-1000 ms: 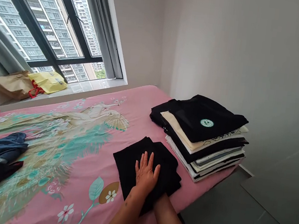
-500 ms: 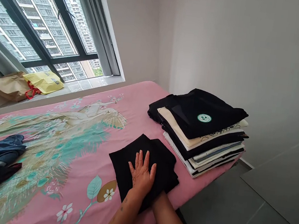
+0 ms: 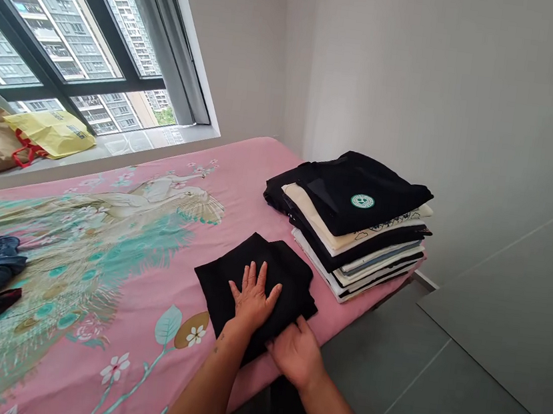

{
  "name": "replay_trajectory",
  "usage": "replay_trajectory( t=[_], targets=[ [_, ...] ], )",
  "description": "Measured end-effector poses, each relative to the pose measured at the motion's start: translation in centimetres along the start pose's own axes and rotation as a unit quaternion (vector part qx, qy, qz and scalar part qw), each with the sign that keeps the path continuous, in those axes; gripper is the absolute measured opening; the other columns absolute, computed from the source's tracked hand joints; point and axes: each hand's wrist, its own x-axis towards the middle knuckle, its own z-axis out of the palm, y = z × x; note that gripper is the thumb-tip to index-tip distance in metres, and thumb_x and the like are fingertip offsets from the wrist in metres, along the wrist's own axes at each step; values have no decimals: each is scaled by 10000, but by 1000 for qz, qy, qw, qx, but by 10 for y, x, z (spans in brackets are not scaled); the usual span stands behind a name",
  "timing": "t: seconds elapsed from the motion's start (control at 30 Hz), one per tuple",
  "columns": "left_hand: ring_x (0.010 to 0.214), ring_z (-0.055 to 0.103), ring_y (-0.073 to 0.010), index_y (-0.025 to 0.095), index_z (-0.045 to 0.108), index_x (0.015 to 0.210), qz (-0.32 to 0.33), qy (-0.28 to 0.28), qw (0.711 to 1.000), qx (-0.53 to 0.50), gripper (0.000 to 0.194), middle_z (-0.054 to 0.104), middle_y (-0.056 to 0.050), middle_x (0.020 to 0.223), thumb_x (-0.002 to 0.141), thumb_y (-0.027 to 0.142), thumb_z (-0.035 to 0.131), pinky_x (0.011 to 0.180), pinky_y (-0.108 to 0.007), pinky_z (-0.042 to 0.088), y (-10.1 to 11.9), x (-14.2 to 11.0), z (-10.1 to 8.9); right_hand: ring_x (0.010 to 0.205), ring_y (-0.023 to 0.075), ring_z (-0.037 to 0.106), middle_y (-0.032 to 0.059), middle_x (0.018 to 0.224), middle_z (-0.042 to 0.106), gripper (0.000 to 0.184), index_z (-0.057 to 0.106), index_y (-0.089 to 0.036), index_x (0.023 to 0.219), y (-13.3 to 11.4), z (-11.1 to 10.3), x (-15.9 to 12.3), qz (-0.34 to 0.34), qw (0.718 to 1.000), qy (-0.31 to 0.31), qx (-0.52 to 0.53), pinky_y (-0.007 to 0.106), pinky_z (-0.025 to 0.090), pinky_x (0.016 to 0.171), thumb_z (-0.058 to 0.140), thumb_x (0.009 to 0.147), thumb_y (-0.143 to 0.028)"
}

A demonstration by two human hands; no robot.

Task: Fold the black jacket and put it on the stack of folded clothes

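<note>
Left hand (image 3: 251, 298) pressed flat, fingers spread, on folded black garment (image 3: 257, 285) at bed (image 3: 91, 318) edge; right hand (image 3: 296, 352) loosely pinches its near corner. Keep the palm down so layers stay aligned; clothes stack (image 3: 350, 223) just beyond.

A black garment (image 3: 257, 285) (folded square) lies flat at the bed's near edge.

Your left hand (image 3: 251, 298) and right hand (image 3: 296, 352) are both bare, with no gloves, rings or watch showing. Your forearms are uncovered, and a small dark mark sits near your left wrist.
</note>
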Motion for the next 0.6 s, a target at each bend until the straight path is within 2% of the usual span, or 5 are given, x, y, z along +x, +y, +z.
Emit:
replay_trajectory(
  t=[0.1, 0.23, 0.37, 0.5, 0.6],
  targets=[
    [1433, 39, -300, 246, 152, 1482, 25, 41, 998, 38, 822, 73, -101, 1564, 816, 683, 353, 1064, -666, -14, -1, -3, 10, 1079, 228, 579, 133, 1178, 607, 438, 636, -133, 1082, -8, -33, -48, 92, 995, 32, -5, 378, 452, 931, 477, 883, -489],
    [1429, 68, -316, 227, 180, 1478, 34, 73, 995, 61, 826, 106, -128, 1558, 813, 670, 385, 1074, -654, -2, 2, -6, 14, 821, 194, 644, 95, 969, 668, 357, 627, -142, 1033, -31, -57, -79, -7, 973, 196, -119, 315, 535, 688, 668, 791, -401],
    [1420, 126, -322, 197, 265, 1458, 54, 98, 992, 66, 744, 163, -146, 1545, 843, 587, 416, 1090, -634, 45, 10, -23, 7, 1031, 206, 596, 75, 1133, 617, 437, 593, -190, 1072, -51, -44, -60, -110, 960, 217, -136, 300, 543, 790, 768, 702, -343],
    [1402, 202, -306, 218, 367, 1414, 169, 103, 978, 65, 694, 241, -115, 1530, 813, 540, 493, 1120, -590, 63, 20, -60, 8, 797, 177, 645, 34, 913, 640, 426, 579, -193, 1028, -57, -28, -29, -79, 953, 222, -188, 279, 562, 625, 786, 671, -299],
    [1388, 242, -296, 173, 322, 1434, 183, 99, 976, 60, 714, 288, -125, 1511, 792, 401, 538, 1121, -569, 138, 26, -79, 18, 612, 140, 615, 12, 779, 613, 360, 575, -173, 948, -57, -22, -14, -45, 946, 221, -234, 226, 502, 452, 767, 685, -327]
  ],
)
